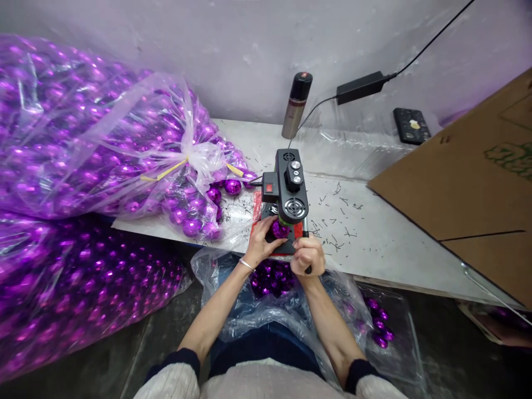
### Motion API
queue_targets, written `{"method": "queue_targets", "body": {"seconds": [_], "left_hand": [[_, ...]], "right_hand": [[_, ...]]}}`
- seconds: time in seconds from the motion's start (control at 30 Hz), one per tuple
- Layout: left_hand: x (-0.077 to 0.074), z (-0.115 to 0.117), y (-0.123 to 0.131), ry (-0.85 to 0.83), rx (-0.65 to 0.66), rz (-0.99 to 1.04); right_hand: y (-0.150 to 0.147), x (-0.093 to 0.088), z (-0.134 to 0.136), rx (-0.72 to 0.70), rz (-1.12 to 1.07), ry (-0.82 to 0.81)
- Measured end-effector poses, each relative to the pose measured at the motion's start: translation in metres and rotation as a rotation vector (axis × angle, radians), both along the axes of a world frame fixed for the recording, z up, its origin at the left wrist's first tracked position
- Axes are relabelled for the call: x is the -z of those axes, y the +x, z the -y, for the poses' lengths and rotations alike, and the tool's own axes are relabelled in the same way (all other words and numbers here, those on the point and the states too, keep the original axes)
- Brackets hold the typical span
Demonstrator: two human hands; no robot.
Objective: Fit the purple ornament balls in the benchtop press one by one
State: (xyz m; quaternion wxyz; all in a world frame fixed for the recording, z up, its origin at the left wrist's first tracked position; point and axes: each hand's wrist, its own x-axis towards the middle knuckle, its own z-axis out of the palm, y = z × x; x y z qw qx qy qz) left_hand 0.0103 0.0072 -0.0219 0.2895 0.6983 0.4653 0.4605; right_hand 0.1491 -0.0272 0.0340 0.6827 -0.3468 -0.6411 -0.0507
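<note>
A small black machine point(286, 166) with a red switch and round vents stands at the front of the table. Under its head sits a shiny purple bauble point(280, 229), held between the thumb and fingers of my left hand point(260, 243). My right hand point(308, 256) is wrapped round the machine's black lever handle point(308, 270), just right of the base. More purple baubles point(272, 277) lie in clear plastic over my lap, below both hands. Several loose baubles point(233, 187) rest on the table to the left, by the mouth of a tied bag.
Big clear bags of purple baubles point(83, 144) fill the left side. Behind the machine stand a spray can point(297, 105) and a black power adapter point(361, 87) with its cable. A dark phone point(411, 126) and a cardboard box point(469, 183) are at right. Dark scraps litter the white table point(353, 255).
</note>
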Motion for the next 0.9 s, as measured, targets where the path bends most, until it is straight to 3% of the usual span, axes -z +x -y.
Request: {"method": "queue_targets", "body": {"seconds": [0.17,0.3,0.43,0.53,0.63,0.73,0.8,0.9], "left_hand": [[0.001,-0.001,0.001,0.070,0.011,-0.014],[0.006,0.029,-0.002,0.237,-0.010,-0.088],[0.016,0.083,-0.005,0.404,0.071,-0.259],[0.017,0.096,-0.007,0.370,0.149,-0.332],[0.002,0.058,-0.015,0.275,0.013,-0.279],[-0.026,-0.015,-0.030,0.126,-0.392,-0.180],[-0.047,-0.063,-0.040,-0.044,-0.578,-0.237],[-0.075,-0.110,-0.050,-0.271,-0.652,-0.482]], "right_hand": [[-0.002,-0.038,0.005,0.127,-0.067,-0.105],[0.002,-0.061,0.008,0.088,-0.027,-0.159],[0.006,-0.055,0.009,0.041,-0.010,-0.138],[0.006,-0.046,0.008,0.031,-0.007,-0.117],[0.006,-0.042,0.007,0.032,-0.008,-0.104],[0.006,-0.044,0.008,0.031,0.000,-0.104],[0.006,-0.045,0.008,0.027,0.010,-0.109],[0.006,-0.045,0.009,0.024,0.013,-0.119]]}}
